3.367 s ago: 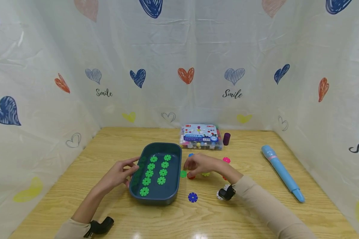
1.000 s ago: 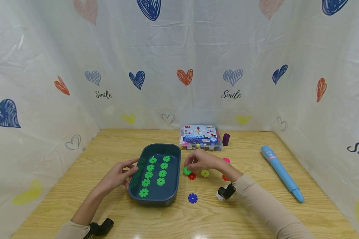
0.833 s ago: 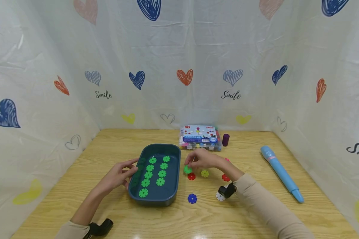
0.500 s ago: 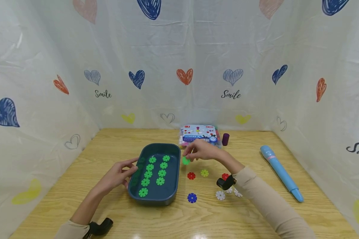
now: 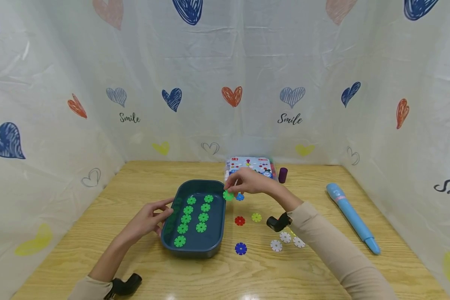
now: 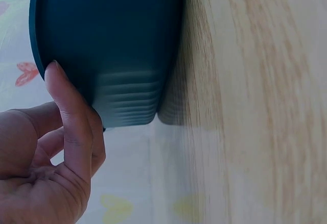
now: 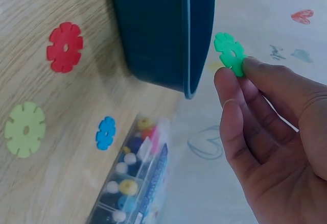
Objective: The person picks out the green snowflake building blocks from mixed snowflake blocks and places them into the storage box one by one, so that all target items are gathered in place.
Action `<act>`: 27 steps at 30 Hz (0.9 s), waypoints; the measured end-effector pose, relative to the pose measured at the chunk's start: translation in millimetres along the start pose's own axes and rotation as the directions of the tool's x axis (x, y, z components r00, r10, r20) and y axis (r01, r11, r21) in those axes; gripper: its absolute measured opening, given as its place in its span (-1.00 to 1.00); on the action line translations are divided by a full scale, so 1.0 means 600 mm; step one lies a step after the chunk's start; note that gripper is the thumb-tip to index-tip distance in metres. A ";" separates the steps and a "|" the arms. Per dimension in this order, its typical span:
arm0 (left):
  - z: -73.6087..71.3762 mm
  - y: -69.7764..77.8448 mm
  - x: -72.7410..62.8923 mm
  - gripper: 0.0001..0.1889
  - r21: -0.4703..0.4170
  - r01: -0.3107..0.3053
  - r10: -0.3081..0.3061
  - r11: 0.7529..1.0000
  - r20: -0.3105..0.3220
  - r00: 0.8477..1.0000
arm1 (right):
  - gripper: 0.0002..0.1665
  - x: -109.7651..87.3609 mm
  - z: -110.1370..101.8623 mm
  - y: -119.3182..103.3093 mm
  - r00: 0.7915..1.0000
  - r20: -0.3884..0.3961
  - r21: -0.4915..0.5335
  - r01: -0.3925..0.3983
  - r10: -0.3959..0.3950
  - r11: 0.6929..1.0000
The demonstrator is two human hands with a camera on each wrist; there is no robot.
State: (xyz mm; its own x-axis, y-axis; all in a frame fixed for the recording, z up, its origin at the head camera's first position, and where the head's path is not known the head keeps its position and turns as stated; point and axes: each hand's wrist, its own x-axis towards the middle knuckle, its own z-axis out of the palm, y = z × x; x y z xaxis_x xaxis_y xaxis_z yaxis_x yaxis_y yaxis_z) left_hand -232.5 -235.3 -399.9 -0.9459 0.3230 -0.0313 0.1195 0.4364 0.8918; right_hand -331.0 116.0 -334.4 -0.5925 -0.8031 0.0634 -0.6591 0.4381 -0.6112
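Note:
My right hand (image 5: 249,181) pinches a green plastic snowflake disc (image 5: 228,195) between thumb and fingertips, close above the right rim of the dark blue tray. The right wrist view shows this disc (image 7: 230,53) held by its edge, higher than the rim. My left hand (image 5: 150,218) holds the left side of the tray (image 5: 195,246), its thumb at the rim; the left wrist view shows a fingertip (image 6: 55,73) against the outer wall. Inside the tray, several green snowflake discs (image 5: 186,219) lie flat in two rows.
Right of the tray lie a red disc (image 5: 240,221), a yellow disc (image 5: 256,217), a light blue disc (image 5: 240,196), a dark blue disc (image 5: 241,248) and several white discs (image 5: 276,245). Behind stand a bead box (image 5: 260,164) and purple cylinder (image 5: 283,175). A blue pen-shaped object (image 5: 354,218) lies right.
My right hand has lifted the green disc off the table beside the red disc and carried it away from me and leftward to the tray's rim. The left hand and tray have stayed put.

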 end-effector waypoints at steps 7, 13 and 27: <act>0.000 0.001 0.000 -0.39 -0.004 0.000 0.000 1.000 0.001 1.000 | -0.84 0.020 0.002 -0.024 0.999 0.049 -0.024 0.001 0.000 1.000; 0.002 0.001 0.001 -0.39 -0.007 0.002 -0.002 1.000 0.003 1.000 | -0.82 0.043 0.012 -0.034 0.994 0.105 -0.007 -0.014 0.014 1.000; 0.001 0.001 0.002 -0.39 -0.004 0.002 -0.002 1.000 0.007 1.000 | -0.89 0.091 0.055 -0.062 0.967 0.244 0.020 -0.077 0.070 0.997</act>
State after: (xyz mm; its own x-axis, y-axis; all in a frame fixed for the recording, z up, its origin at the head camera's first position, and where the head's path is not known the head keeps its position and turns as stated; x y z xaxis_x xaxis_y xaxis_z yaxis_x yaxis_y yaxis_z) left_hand -233.1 -234.2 -399.6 -0.9440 0.3280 -0.0364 0.1164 0.4341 0.8933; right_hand -323.7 42.5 -334.2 -0.5063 -0.8447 -0.1735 -0.6025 0.4904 -0.6296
